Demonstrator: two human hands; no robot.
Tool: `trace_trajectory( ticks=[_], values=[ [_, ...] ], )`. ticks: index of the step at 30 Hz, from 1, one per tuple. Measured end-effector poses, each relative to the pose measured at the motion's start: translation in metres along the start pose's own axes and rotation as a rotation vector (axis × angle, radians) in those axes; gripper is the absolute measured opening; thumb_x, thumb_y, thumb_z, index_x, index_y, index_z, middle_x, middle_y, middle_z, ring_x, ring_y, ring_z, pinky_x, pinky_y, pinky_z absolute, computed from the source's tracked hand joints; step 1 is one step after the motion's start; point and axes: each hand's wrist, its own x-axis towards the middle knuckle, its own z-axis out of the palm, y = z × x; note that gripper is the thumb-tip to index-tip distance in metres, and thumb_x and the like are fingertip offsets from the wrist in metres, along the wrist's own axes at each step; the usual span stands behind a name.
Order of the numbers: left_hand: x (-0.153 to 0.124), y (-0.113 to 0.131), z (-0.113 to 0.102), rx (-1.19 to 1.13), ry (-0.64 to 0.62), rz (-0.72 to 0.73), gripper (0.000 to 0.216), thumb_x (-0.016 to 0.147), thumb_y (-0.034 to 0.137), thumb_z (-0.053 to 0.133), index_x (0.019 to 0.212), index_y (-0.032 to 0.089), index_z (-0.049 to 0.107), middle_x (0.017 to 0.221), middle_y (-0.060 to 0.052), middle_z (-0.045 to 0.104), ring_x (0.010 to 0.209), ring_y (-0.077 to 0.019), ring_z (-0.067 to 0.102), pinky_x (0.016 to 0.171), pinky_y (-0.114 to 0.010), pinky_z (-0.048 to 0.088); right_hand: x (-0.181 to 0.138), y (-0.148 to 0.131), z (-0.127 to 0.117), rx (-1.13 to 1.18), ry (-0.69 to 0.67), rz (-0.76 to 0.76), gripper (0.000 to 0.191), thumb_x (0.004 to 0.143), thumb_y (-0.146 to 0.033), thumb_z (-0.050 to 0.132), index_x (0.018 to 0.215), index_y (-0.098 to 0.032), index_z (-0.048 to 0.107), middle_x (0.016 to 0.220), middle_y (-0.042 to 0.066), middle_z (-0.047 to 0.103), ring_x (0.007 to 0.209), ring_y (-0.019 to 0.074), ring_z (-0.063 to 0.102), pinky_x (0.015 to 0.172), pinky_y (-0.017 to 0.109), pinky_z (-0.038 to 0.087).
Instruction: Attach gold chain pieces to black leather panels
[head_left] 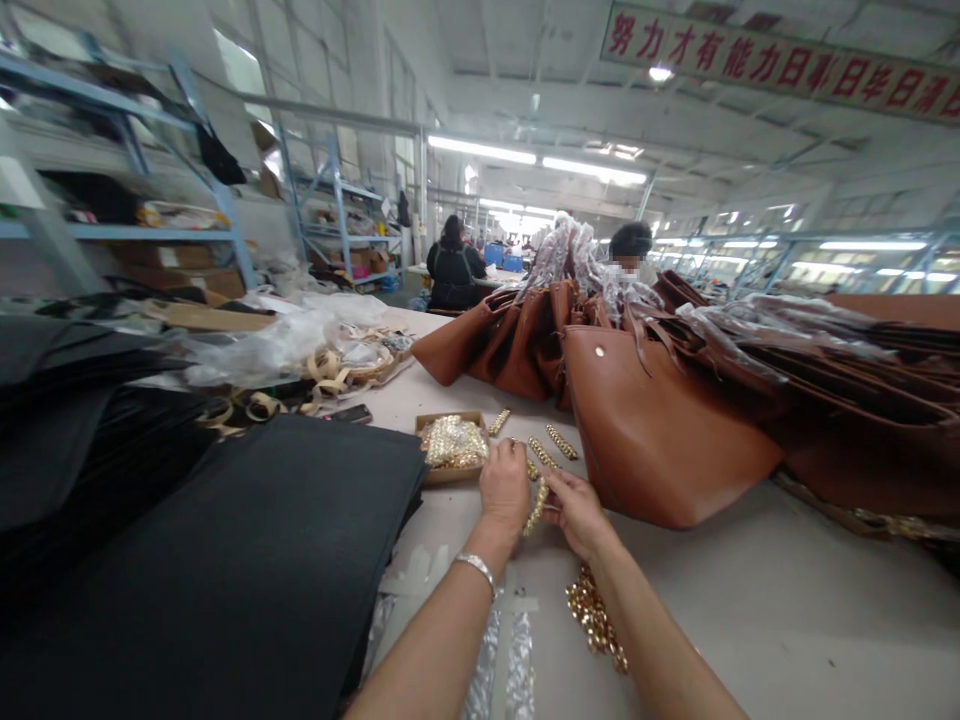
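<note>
My right hand (576,510) pinches a short length of gold chain (536,506) that hangs down between my two hands. Beside it, my left hand (505,484) is closed with its back toward me; whatever its fingers hold is hidden. Just beyond my hands, short gold chain pieces (542,453) lie on the table, with one more (499,422) farther left. A small cardboard box (450,478) filled with gold chain in clear plastic stands left of my left hand. Under my right forearm sits a heap of loose gold chain (592,615).
Brown leather bags (667,430) with plastic-wrapped handles crowd the right and back of the table. Stacked black sheets (300,530) cover the left side. Tape rolls (262,405) and plastic wrap (277,340) lie behind them. Two people (454,265) are farther off.
</note>
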Motion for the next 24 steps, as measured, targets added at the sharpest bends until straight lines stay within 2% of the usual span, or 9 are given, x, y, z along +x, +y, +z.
trace_trajectory(
  ticks=[3,6,8,10,13,14,16,20,24],
  values=[
    [-0.016,0.004,-0.011,-0.293,-0.08,-0.061,0.028,0.101,0.027,0.038,0.113,0.012,0.059,0.109,-0.011,0.062,0.105,-0.022,0.059,0.097,-0.046,0.046,-0.011,-0.007,0.003,0.016,-0.038,-0.015,0.054,0.053,-0.058,0.083,0.083,-0.016,0.067,0.072,0.001,0.062,0.061,0.0135,0.056,0.052,0.026,0.05],
    [-0.046,0.008,-0.029,-0.606,-0.243,-0.1,0.044,0.102,0.042,0.028,0.11,0.013,0.061,0.094,-0.009,0.066,0.084,-0.0182,0.065,0.076,-0.035,0.054,-0.031,-0.012,0.013,-0.024,-0.061,-0.05,0.054,0.056,-0.059,0.082,0.085,-0.015,0.072,0.073,0.003,0.064,0.061,0.0143,0.056,0.052,0.026,0.05],
    [-0.07,0.012,-0.042,-0.774,-0.293,-0.11,0.049,0.099,0.051,0.03,0.115,0.016,0.06,0.094,-0.007,0.067,0.08,-0.0174,0.066,0.067,-0.029,0.054,-0.047,-0.013,0.021,-0.063,-0.056,-0.087,0.05,0.055,-0.056,0.084,0.082,-0.015,0.074,0.069,0.002,0.063,0.059,0.0132,0.054,0.05,0.023,0.047],
    [-0.09,0.015,-0.054,-0.876,-0.253,-0.131,0.048,0.095,0.055,0.039,0.111,0.016,0.063,0.094,-0.006,0.067,0.084,-0.0174,0.065,0.072,-0.027,0.054,-0.062,-0.013,0.026,-0.124,-0.043,-0.129,0.046,0.054,-0.052,0.085,0.08,-0.017,0.075,0.071,0.003,0.065,0.062,0.0135,0.055,0.052,0.022,0.047],
    [-0.115,0.013,-0.07,-0.978,-0.235,-0.202,0.052,0.09,0.058,0.045,0.108,0.013,0.064,0.089,-0.009,0.066,0.074,-0.0179,0.064,0.058,-0.025,0.051,-0.08,-0.012,0.029,-0.338,-0.066,-0.172,0.043,0.058,-0.052,0.082,0.084,-0.018,0.077,0.083,0.006,0.071,0.074,0.0183,0.061,0.062,0.025,0.05],
    [-0.123,0.011,-0.075,-1.007,-0.246,-0.225,0.052,0.088,0.057,0.048,0.108,0.012,0.064,0.088,-0.009,0.066,0.069,-0.0172,0.062,0.053,-0.023,0.048,-0.087,-0.012,0.029,-0.42,-0.087,-0.187,0.043,0.061,-0.054,0.08,0.086,-0.018,0.078,0.083,0.007,0.071,0.073,0.0186,0.06,0.062,0.026,0.05],
    [-0.141,0.006,-0.085,-1.061,-0.257,-0.25,0.046,0.085,0.053,0.055,0.102,0.011,0.065,0.086,-0.009,0.066,0.069,-0.0151,0.061,0.055,-0.021,0.046,-0.101,-0.01,0.031,-0.507,-0.146,-0.212,0.044,0.067,-0.055,0.076,0.089,-0.017,0.077,0.073,0.005,0.068,0.066,0.0162,0.057,0.058,0.025,0.047],
    [-0.173,-0.002,-0.099,-1.151,-0.23,-0.322,0.039,0.084,0.048,0.06,0.096,0.01,0.061,0.086,-0.008,0.066,0.074,-0.0123,0.06,0.072,-0.023,0.049,-0.131,-0.004,0.042,-0.449,-0.223,-0.185,0.047,0.073,-0.056,0.071,0.091,-0.013,0.074,0.062,0.002,0.061,0.056,0.0133,0.053,0.053,0.025,0.045],
    [-0.193,-0.004,-0.11,-1.126,-0.209,-0.367,0.043,0.087,0.049,0.057,0.108,0.011,0.059,0.087,-0.007,0.063,0.069,-0.0126,0.056,0.059,-0.023,0.049,-0.153,0.003,0.051,-0.454,-0.245,-0.184,0.046,0.077,-0.052,0.07,0.099,-0.012,0.072,0.07,0.004,0.066,0.06,0.0143,0.058,0.059,0.027,0.05]
  ],
)
